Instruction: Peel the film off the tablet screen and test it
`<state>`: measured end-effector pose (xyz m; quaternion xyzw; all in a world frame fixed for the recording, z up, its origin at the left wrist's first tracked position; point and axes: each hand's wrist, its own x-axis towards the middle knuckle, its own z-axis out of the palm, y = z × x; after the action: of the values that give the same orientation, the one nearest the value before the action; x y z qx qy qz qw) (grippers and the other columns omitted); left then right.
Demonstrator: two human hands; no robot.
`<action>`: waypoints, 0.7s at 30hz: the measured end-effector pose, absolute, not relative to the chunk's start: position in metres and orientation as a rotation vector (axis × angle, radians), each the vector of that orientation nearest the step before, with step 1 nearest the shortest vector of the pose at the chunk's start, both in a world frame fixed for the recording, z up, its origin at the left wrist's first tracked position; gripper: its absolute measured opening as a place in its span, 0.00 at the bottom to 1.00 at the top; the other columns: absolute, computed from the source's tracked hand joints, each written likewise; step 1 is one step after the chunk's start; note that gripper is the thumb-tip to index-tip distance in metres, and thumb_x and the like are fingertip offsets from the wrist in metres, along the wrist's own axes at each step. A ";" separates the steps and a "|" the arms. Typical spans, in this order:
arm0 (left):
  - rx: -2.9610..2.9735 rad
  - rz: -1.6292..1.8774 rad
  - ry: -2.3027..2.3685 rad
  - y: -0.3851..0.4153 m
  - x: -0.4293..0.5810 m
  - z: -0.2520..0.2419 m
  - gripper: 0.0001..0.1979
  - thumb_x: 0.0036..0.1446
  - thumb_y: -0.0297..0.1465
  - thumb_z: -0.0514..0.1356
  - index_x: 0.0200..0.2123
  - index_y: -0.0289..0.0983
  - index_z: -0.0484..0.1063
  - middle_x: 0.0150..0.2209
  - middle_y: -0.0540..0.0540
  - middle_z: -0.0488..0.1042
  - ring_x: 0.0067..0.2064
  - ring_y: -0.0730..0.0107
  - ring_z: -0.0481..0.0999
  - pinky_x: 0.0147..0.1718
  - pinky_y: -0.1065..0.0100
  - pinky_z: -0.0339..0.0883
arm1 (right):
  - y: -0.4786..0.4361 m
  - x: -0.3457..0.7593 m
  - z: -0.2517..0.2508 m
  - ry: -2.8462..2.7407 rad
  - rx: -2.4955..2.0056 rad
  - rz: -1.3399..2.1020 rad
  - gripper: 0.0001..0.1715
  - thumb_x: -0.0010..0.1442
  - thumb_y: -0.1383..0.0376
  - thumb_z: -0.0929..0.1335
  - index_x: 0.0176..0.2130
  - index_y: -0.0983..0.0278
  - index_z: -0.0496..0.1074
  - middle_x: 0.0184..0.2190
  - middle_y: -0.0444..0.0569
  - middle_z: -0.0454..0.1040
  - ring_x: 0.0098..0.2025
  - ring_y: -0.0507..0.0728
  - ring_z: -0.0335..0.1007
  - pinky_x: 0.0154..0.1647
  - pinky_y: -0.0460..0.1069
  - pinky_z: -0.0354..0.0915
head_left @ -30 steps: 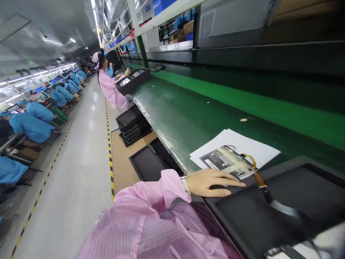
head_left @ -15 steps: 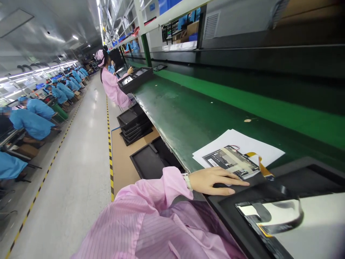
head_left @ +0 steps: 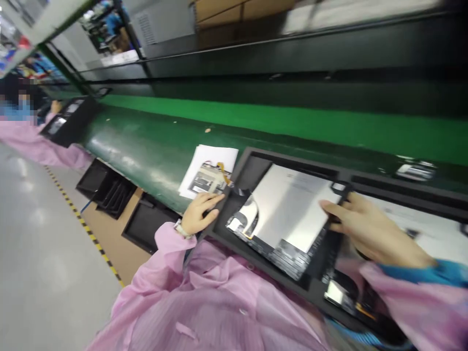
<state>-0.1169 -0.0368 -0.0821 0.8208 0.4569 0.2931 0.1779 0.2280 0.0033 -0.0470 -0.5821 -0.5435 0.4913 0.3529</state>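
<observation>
A black tray (head_left: 292,158) lies at the near edge of the green conveyor belt (head_left: 153,141), right in front of me. Inside it rests a silver flat panel (head_left: 288,204) with a dark flex cable (head_left: 252,214) curling at its left end. My right hand (head_left: 365,229) grips the panel's right edge, fingers curled over a dark strip. My left hand (head_left: 199,212) rests on the tray's left corner with the fingers spread. Just beyond that hand a white paper sheet (head_left: 215,156) carries a small circuit board (head_left: 206,178) with an orange ribbon.
A co-worker's pink sleeve (head_left: 44,148) and another black tray (head_left: 69,122) are at the far left. Several black trays (head_left: 109,187) are stacked on brown board below the belt. A small part (head_left: 415,170) lies on the belt at right. Striped floor tape (head_left: 84,224) edges the aisle.
My view has swung right and down onto the tray. The silver panel has come into the tray with my right hand on it. My left hand stays at the tray's corner.
</observation>
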 end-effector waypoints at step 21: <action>2.630 0.765 1.257 0.065 -0.090 -0.050 0.17 0.72 0.36 0.45 0.33 0.40 0.67 0.40 0.43 0.69 0.48 0.59 0.67 0.66 0.47 0.53 | 0.041 0.110 -0.035 -2.136 -1.271 0.922 0.10 0.64 0.64 0.66 0.39 0.61 0.77 0.45 0.52 0.78 0.49 0.63 0.67 0.56 0.60 0.64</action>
<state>-0.0896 0.0646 -0.0503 0.8709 0.4163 0.2533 0.0637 0.1104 0.0410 -0.0354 -0.4652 -0.7815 0.3375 0.2427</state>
